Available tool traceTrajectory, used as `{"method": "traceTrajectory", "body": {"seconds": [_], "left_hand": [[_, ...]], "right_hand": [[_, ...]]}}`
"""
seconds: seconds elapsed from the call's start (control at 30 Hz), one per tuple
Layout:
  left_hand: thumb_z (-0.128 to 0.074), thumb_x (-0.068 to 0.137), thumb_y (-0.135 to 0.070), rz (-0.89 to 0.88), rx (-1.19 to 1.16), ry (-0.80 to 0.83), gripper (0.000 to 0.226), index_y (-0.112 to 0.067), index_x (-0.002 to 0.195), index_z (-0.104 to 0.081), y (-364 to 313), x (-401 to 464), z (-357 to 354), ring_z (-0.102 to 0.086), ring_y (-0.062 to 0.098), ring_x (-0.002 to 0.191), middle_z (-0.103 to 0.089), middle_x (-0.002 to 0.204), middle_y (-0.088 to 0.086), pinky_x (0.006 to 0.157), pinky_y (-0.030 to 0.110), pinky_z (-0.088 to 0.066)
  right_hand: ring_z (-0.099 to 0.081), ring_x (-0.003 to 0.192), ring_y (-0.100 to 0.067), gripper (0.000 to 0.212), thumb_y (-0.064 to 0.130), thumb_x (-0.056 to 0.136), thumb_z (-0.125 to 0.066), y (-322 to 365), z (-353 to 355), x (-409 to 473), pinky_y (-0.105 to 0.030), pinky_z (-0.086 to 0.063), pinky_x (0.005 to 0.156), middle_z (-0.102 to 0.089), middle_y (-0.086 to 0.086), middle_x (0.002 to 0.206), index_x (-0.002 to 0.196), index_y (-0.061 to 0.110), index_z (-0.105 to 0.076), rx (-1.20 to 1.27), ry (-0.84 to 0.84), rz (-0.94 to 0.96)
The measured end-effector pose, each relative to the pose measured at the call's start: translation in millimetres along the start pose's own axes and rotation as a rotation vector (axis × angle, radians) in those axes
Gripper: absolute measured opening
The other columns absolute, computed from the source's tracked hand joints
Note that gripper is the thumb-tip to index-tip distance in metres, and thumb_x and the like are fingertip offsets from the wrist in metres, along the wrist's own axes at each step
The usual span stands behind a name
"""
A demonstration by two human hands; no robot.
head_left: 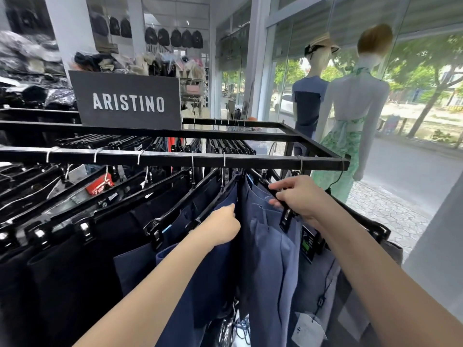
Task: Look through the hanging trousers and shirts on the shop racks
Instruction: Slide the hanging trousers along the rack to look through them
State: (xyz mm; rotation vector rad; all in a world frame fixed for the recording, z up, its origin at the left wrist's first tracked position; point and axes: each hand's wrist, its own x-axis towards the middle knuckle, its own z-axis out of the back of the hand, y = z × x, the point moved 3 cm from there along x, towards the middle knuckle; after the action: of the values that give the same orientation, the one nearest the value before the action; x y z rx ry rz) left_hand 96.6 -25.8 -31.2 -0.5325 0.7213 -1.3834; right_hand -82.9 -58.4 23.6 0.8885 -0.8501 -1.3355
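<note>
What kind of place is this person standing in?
Most likely a clothing shop. Trousers hang on clip hangers from a black rack, a brand sign stands on top, and dressed mannequins face the glass front.

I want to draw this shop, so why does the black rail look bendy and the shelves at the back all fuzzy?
Head view: the wide lens bows the rail toward the edges; the back shelves are soft and out of focus; daylight through the window washes out the street; the left hand and right hand on the blue trousers look sharp.
</note>
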Motion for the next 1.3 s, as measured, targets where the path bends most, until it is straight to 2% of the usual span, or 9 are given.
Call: {"method": "traceTrajectory", "body": {"seconds": [0.13,0.27,0.43,0.63,0.73,0.9,1.0,1.13,1.3], "left_hand": [[-0.033,0.093,-0.002,-0.023,-0.078,-0.016,0.064,-0.021,0.154,-0.023,-1,3,-6,-0.055,0.026,0.123,-0.039,0.152,-0.001,0.063,0.018,-0.043],[-0.035,0.092,0.002,-0.125,-0.133,-0.193,0.056,-0.015,0.145,-0.043,-2,0,-9,-0.052,0.021,0.127,-0.053,0.142,0.006,0.101,0.025,-0.043],[-0.040,0.098,-0.012,-0.133,-0.099,-0.223,0.041,-0.006,0.137,-0.050,4,-3,-45,-0.047,0.024,0.129,-0.053,0.139,0.010,0.106,0.028,-0.033],[-0.055,0.087,-0.030,0.167,-0.456,-0.198,0.021,-0.013,0.077,-0.062,32,-7,-91,-0.062,0.026,0.084,-0.066,0.081,0.007,0.073,0.035,-0.047],[-0.058,0.077,-0.018,0.179,-0.563,-0.301,0.011,-0.015,0.067,-0.062,39,-24,-96,-0.063,0.025,0.077,-0.065,0.072,0.009,0.074,0.041,-0.052],[-0.052,0.089,0.010,0.259,-0.610,-0.322,0.031,0.004,0.118,-0.062,50,-71,-100,-0.061,0.017,0.091,-0.065,0.107,0.013,0.067,0.014,-0.051],[-0.053,0.088,0.012,0.270,-0.559,-0.326,0.037,0.003,0.123,-0.061,58,-118,-99,-0.066,0.005,0.073,-0.067,0.105,0.011,0.063,0.009,-0.054],[-0.046,0.086,0.019,0.279,-0.589,-0.299,0.044,0.001,0.122,-0.063,75,-179,-80,-0.073,0.020,0.086,-0.074,0.101,0.012,0.071,0.027,-0.060],[-0.043,0.087,0.021,0.312,-0.442,-0.123,0.051,-0.006,0.127,-0.060,85,-247,-50,-0.070,0.025,0.100,-0.072,0.112,0.012,0.081,0.031,-0.058]], "right_hand": [[-0.072,0.091,-0.024,0.036,-0.011,0.081,-0.054,8,-19,10,-0.040,-0.058,0.084,-0.071,-0.011,0.093,0.092,0.019,-0.070,-0.116,0.040,-0.003],[-0.070,0.091,-0.023,0.033,-0.005,0.081,-0.056,-26,-48,0,-0.039,-0.059,0.085,-0.070,-0.006,0.097,0.089,0.023,-0.070,-0.119,0.048,-0.049],[-0.065,0.090,-0.016,0.025,0.009,0.086,-0.061,-79,-75,-35,-0.026,-0.050,0.074,-0.069,0.005,0.096,0.098,0.030,-0.067,-0.084,-0.007,-0.035],[-0.072,0.088,-0.014,0.031,0.007,0.080,-0.066,-118,-89,-77,-0.043,-0.058,0.086,-0.076,0.005,0.089,0.092,0.035,-0.060,0.191,0.093,-0.036],[-0.073,0.092,-0.013,0.035,0.015,0.076,-0.078,-130,-88,-88,-0.042,-0.057,0.091,-0.077,0.002,0.097,0.103,0.029,-0.061,0.270,0.258,-0.107],[-0.070,0.100,-0.009,0.040,0.007,0.082,-0.078,-129,-78,-104,-0.026,-0.057,0.089,-0.073,-0.004,0.110,0.116,0.017,-0.060,0.209,0.687,-0.105],[-0.072,0.084,-0.008,0.030,0.004,0.084,-0.076,-122,-64,-101,-0.020,-0.058,0.075,-0.076,-0.007,0.099,0.113,0.005,-0.068,0.090,0.817,0.014],[-0.073,0.079,-0.018,0.018,0.024,0.072,-0.086,-101,-53,-81,-0.038,-0.058,0.085,-0.076,0.006,0.076,0.086,0.022,-0.075,-0.247,0.640,0.331],[-0.056,0.111,-0.018,0.056,0.038,0.069,-0.087,-69,-86,-111,-0.013,-0.028,0.089,-0.068,0.001,0.117,0.120,0.022,-0.070,-0.539,0.649,1.048]]}}
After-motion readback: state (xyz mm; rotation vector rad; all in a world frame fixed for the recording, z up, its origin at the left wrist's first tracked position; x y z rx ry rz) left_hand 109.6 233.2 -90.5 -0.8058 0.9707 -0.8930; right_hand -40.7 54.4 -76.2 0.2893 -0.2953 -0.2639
